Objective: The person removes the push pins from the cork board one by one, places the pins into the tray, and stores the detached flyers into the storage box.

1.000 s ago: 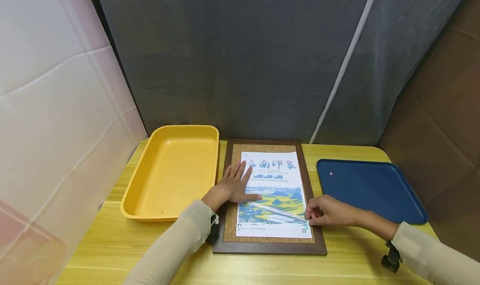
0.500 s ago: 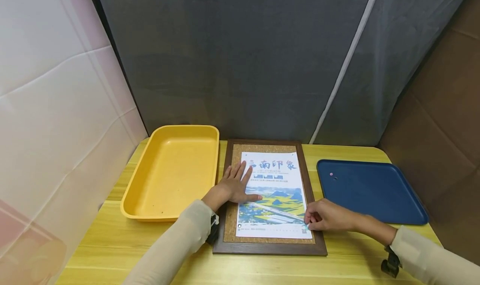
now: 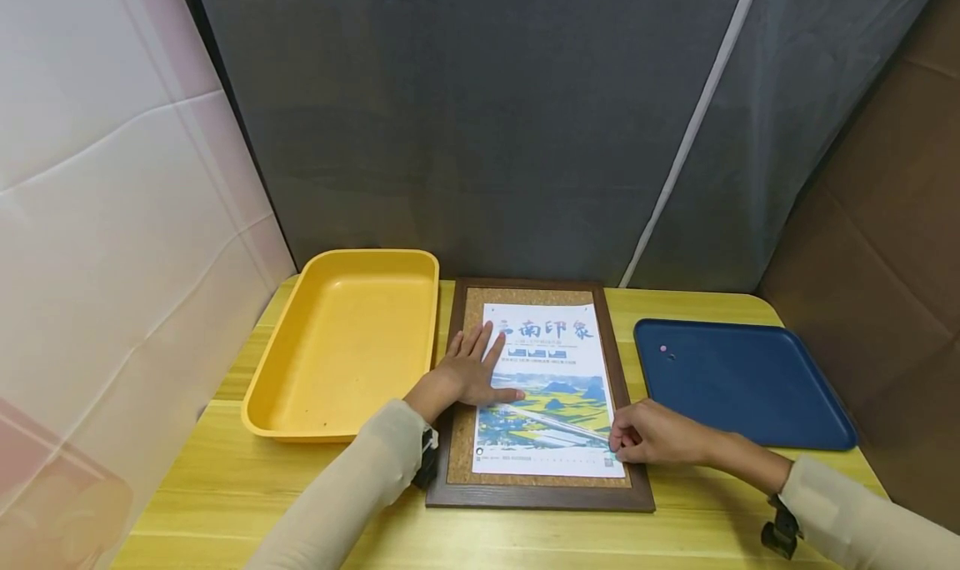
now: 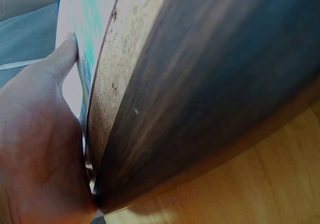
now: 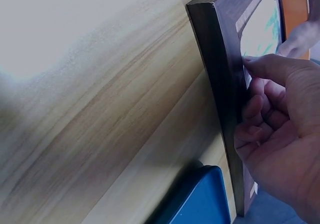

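Nothing moved; left hand (image 3: 468,376) flat on one poster (image 3: 551,403); right hand (image 3: 651,433) fingers pinch its corner.

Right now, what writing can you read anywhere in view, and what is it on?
"南印象": big blue title characters at the top of the poster on the cork board; the first character is hidden by the left hand.
Small lines under the title: too small to read.
Bottom strip of print and a QR-like square near the right hand: too small to read.
Yellow tray and blue tray: no writing visible.
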Demonstrator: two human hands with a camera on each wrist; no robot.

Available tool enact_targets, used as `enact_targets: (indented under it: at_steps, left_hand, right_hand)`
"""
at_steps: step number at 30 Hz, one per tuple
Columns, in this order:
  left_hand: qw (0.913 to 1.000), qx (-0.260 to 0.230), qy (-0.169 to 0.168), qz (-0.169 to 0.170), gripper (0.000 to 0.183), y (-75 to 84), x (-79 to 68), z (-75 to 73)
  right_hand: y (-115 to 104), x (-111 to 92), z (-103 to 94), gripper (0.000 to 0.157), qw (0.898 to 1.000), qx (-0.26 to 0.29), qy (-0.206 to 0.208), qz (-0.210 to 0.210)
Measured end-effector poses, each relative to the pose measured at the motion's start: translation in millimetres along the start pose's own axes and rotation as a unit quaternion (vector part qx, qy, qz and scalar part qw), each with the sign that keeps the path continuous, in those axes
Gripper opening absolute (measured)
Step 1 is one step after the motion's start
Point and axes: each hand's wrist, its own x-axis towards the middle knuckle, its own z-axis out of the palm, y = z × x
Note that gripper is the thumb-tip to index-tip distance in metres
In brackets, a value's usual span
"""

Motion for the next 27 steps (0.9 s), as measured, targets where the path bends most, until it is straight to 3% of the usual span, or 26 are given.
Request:
enact_targets:
  at_steps: [9, 22, 27]
  left_hand:
    - [1.0000, 0.003, -0.001, 0.001, 0.113, 0.2, -1.6, -1.5]
    - [0.9999, -0.013, -0.008, -0.001, 0.113, 0.4, -1.4, -3.3]
    - [0.9998, -0.020, 0.000, 0.004, 0.116, -1.9, 3.7, 2.7]
  right_hand:
    - [0.7, 1.0, 1.9, 0.011, 1.000, 0.001, 0.008, -0.008]
    - [2.6, 2.8, -0.8, 0.013, 1.000, 0.022, -0.014, 0.001]
    - [4.0, 2.0, -0.4, 0.013, 1.000, 0.025, -0.019, 0.004]
